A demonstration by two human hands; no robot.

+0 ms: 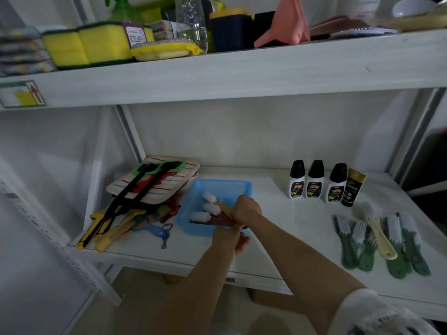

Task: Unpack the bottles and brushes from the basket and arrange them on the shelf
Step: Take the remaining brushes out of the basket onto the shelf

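Note:
A blue plastic basket [227, 186] sits on the white lower shelf [285, 228]. Three white-bristled brushes [210, 209] lie in it, one with a tan handle and the others dark red. My right hand [245, 209] is closed around the brush handles at the basket's front right. My left hand [229, 239] is just below it at the basket's front edge, touching the dark red handle ends. Three white bottles with black caps [315, 180] and a black and gold tube [352, 189] stand at the back right. Several green brushes [391, 243] and a cream brush [379, 235] lie in front of them.
Left of the basket lies a pile of striped cloths, black tongs, yellow tools and a blue peeler [159, 232]. The upper shelf [242, 71] holds yellow sponges, a clear bottle, a dark container and a pink funnel. A shelf post rises at the back left.

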